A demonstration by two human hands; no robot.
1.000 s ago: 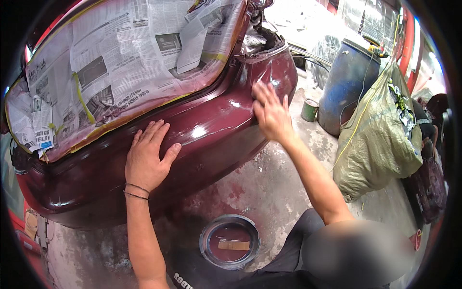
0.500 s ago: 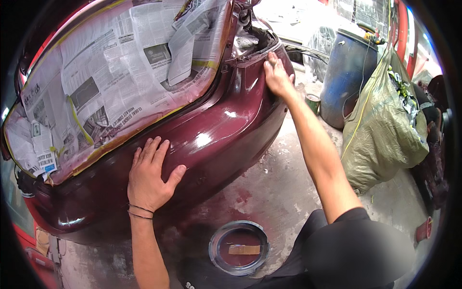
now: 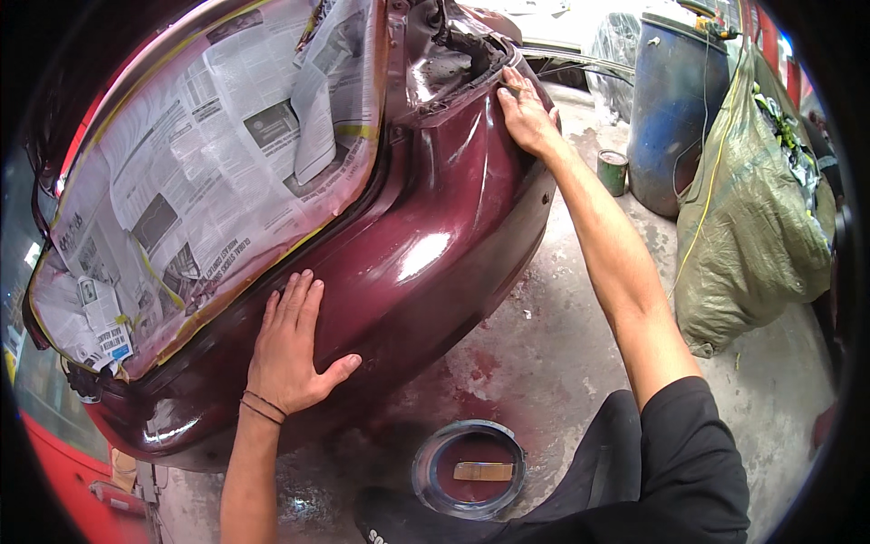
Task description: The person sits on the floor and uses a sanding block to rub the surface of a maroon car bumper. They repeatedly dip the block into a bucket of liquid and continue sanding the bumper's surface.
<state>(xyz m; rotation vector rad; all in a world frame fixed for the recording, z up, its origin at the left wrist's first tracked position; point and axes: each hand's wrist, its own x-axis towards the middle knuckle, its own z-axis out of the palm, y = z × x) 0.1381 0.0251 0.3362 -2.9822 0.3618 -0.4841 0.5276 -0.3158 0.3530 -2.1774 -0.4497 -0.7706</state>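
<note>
The left hand [image 3: 294,358] lies spread on the dark maroon car panel [image 3: 381,299], its fingers loose and gripping nothing, thumb out to the side, a thin dark wristband [image 3: 263,408] behind it; the right hand [image 3: 528,113] is laid over the panel's upper right corner with its fingers stretched, just beside the open cavity [image 3: 467,59], and whether it is free or pins something thin against the surface cannot be told. The panel fills the middle of the view below the papered window, a long, rounded shell that bulges outward and wraps around at the right, glossy in broad bright streaks and duller along its lower side. It looks fixed to the car, so it should behave as something heavy and stiff that takes a steady flat palm without shifting; its smooth sheen suggests a slippery face whose finish could scratch easily, and the turned rim by the cavity seems the likeliest place for fingers to hook. Above it, soft creased newspaper [image 3: 208,118] is edged with yellow tape [image 3: 361,131]. On the blotchy, red-stained concrete floor [image 3: 562,354] sits a round basin [image 3: 421,471] with a small tan block [image 3: 483,471] inside, while a scuffed blue plastic drum [image 3: 675,118] stands behind a wrinkled, bulging green sack [image 3: 752,227]
</note>
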